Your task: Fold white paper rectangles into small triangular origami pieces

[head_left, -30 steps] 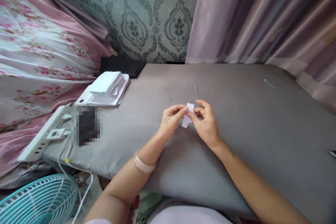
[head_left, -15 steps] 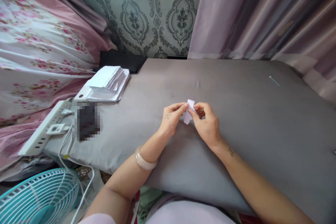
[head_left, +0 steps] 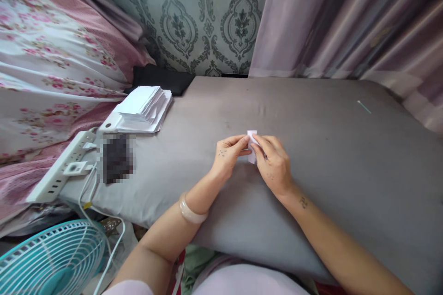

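Note:
A small folded strip of white paper [head_left: 252, 156] is held upright between my two hands, above the grey-covered surface [head_left: 311, 124]. My left hand [head_left: 229, 151] pinches its left side between thumb and fingers. From the right, my right hand [head_left: 272, 159] grips the strip, its thumb and index finger on the paper's edge. Parts of the paper lie hidden behind my fingers, so I cannot tell how it is folded.
At the back left sits a stack of white paper [head_left: 141, 106] in front of a black flat item [head_left: 166, 80]. A power strip [head_left: 60, 168] with plugs and cables runs along the left edge, beside a blurred dark object [head_left: 116, 159]. A fan [head_left: 55, 258] stands lower left; a thin stick [head_left: 364, 107] lies far right.
The paper strip has turned from a slant to nearly upright. My right hand's fingers have shifted on it, the index finger now nearer the top. My left hand keeps its pinch.

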### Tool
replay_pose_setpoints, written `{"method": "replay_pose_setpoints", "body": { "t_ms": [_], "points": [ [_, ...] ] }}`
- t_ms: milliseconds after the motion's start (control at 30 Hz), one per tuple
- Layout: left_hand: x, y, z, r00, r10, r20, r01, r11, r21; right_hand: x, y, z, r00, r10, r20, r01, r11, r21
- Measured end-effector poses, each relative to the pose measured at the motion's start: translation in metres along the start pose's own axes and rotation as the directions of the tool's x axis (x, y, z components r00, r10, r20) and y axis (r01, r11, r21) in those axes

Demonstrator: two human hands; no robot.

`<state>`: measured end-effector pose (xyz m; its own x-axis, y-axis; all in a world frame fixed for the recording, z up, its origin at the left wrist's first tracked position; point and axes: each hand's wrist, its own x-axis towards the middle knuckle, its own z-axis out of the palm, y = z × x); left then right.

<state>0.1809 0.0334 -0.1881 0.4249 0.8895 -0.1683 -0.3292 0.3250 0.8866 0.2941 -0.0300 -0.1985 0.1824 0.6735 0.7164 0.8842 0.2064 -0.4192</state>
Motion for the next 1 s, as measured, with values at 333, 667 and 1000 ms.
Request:
{"method": "replay_pose_setpoints", "body": {
  "t_ms": [333,667,1000],
  "points": [
    [0.0023,-0.0028,-0.0023,1.0,0.01,0.024,-0.01,1.0,-0.003,-0.0011,-0.0021,0.0018,1.0,0.002,0.014,-0.002,0.999,0.033],
    [-0.0001,-0.0024,-0.0013,0.999,0.018,0.041,-0.019,0.999,0.03,0.0056,-0.0092,-0.0008,0.993,0.114,-0.025,-0.11,0.986,0.127],
    [-0.0018,-0.0015,0.0009,0.997,0.036,0.065,-0.04,0.998,0.052,0.0049,-0.0078,0.0014,0.992,0.119,-0.05,-0.113,0.989,0.099]
  ]
}}
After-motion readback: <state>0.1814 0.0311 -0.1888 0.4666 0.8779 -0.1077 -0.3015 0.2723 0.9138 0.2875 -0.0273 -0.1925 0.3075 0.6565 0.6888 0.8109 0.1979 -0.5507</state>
